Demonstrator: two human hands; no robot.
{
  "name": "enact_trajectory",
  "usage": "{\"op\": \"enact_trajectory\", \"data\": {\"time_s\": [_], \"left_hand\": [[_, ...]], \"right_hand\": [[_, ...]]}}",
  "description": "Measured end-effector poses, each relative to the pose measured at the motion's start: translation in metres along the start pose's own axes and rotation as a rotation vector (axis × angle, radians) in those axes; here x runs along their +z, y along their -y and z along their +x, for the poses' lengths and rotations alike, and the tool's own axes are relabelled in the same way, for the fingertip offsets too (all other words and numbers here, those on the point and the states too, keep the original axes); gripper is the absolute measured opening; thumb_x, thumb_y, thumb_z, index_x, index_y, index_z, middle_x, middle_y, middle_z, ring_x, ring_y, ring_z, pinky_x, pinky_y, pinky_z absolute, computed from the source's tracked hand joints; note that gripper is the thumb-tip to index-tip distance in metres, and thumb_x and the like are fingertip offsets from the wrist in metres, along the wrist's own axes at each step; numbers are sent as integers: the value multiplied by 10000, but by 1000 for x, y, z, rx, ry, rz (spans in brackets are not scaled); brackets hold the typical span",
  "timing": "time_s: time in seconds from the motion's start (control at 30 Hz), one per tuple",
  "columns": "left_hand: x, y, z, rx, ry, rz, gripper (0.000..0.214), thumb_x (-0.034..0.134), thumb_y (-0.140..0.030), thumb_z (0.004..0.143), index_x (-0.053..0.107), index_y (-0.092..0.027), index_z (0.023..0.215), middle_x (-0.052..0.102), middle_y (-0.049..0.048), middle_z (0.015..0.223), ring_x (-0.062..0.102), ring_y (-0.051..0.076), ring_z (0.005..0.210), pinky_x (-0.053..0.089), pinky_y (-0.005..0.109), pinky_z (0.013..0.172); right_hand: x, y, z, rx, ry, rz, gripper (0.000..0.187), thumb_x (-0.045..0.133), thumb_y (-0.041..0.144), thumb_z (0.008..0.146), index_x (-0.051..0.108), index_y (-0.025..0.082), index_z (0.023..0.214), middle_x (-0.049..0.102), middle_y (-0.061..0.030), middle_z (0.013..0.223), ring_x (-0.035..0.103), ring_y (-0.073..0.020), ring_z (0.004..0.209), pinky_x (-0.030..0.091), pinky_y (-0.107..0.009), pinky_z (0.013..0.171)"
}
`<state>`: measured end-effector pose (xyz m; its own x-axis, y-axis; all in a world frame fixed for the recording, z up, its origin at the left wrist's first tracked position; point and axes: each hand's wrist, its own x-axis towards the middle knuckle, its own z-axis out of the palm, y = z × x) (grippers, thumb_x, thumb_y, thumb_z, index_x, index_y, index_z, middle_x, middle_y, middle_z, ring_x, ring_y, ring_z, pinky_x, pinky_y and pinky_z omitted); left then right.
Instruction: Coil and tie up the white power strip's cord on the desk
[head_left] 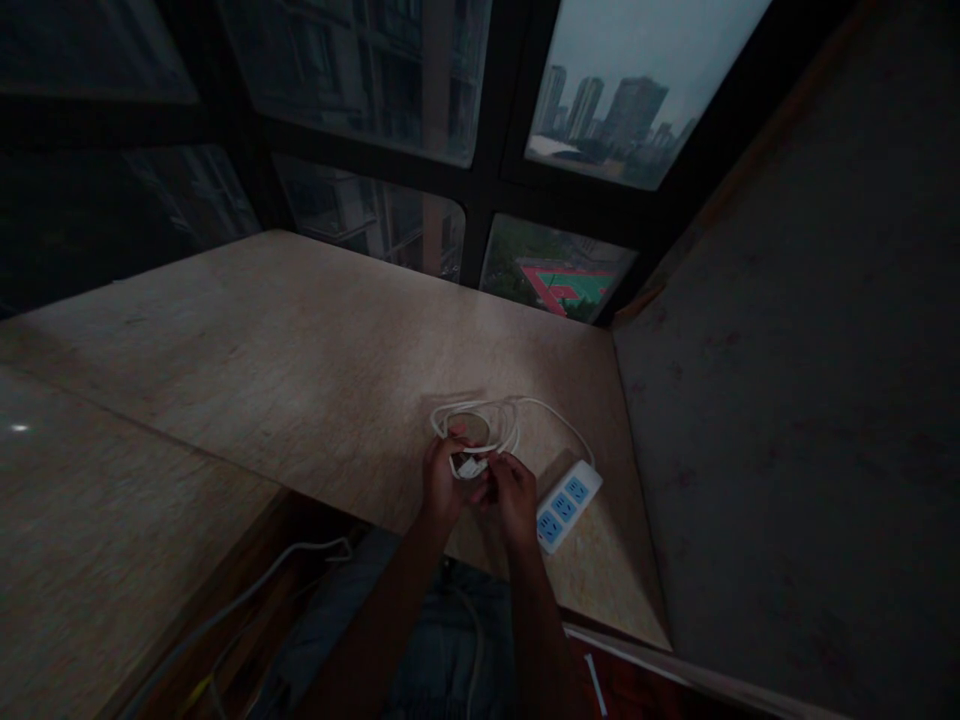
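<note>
My left hand (442, 475) is closed around part of a coiled white power cord (463, 405), just above the stone-look countertop. Close beside it, my right hand (513, 492) pinches the cord near a white plug (471, 467) that sits between the two hands. Loops of the cord stand out beyond my fingers, and one length runs right to a white power strip (568, 506) with blue socket panels. The strip lies at an angle on the countertop, right of my right hand. My fingers partly hide the plug and the bundle.
The countertop (300, 340) stretches left, with a seam across it. Dark-framed windows (480, 180) stand along its back edge. A wall (780, 420) bounds the right side. Below the front edge, a light cable (247, 590) hangs at left.
</note>
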<state>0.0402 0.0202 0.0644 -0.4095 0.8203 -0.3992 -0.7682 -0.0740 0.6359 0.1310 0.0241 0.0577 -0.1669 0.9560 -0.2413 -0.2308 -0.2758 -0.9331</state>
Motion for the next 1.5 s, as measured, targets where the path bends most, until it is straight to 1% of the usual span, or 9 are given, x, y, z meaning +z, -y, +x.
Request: {"op": "enact_trajectory", "data": {"time_s": [0.17,0.4,0.6,0.77,0.9,1.1,1.27,1.4,1.5], "left_hand": [[-4,-2,2,-103,36,-76,443,599,-213,592,575,-183,1033,593,-38,623,552,140,435,348,212,370],[-13,1,9,-127,66,-308,287,574,-161,633,630,-181,913,602,-5,605,586,161,484,424,242,421],[-16,-1,11,-202,156,-350,182,539,-208,668,624,-194,828,627,29,627,545,172,413,349,234,336],[-18,-4,12,-190,115,-360,93,545,-217,702,598,-167,759,642,33,676,573,134,464,296,170,317],[-14,-11,6,-247,159,-167,287,537,-404,794,618,-130,826,588,17,585,438,85,338,194,161,265],[-3,-20,-7,50,124,127,446,732,-508,689,543,-160,894,644,21,726,544,95,448,286,149,323],[3,-29,-8,209,120,145,433,712,-521,727,489,-184,881,550,-37,596,534,88,457,361,163,408],[3,-42,-6,268,143,95,346,678,-451,762,493,-196,904,489,-72,520,486,77,423,399,177,446],[2,-57,-4,246,183,61,302,686,-389,740,508,-199,895,429,-97,463,411,71,369,406,193,429]], "right_hand": [[11,-8,0,98,-93,260,334,712,453,657,596,156,755,558,52,542,553,-96,389,424,-185,367],[18,-13,-3,149,-97,417,299,734,382,645,551,175,762,588,56,568,609,-102,432,481,-167,397],[21,-18,-4,79,-61,445,315,726,409,681,551,173,795,591,55,567,612,-108,429,474,-168,386],[24,-24,-4,26,-4,428,343,757,425,703,539,189,823,632,39,625,650,-125,509,466,-165,390],[29,-26,-6,-8,23,365,367,744,458,737,571,195,924,696,0,766,651,-116,534,438,-159,383],[35,-29,-8,-32,35,309,350,736,438,754,614,181,958,730,-46,849,665,-138,588,475,-198,444],[39,-24,-13,-87,99,274,289,757,387,729,663,192,919,738,-59,925,688,-187,763,549,-289,616],[31,-12,-19,-108,303,196,297,745,380,742,702,219,987,730,-54,1011,677,-201,888,540,-327,751],[12,-6,-22,-34,461,56,299,718,402,772,715,216,1005,732,-64,987,680,-180,832,514,-294,710]]}}
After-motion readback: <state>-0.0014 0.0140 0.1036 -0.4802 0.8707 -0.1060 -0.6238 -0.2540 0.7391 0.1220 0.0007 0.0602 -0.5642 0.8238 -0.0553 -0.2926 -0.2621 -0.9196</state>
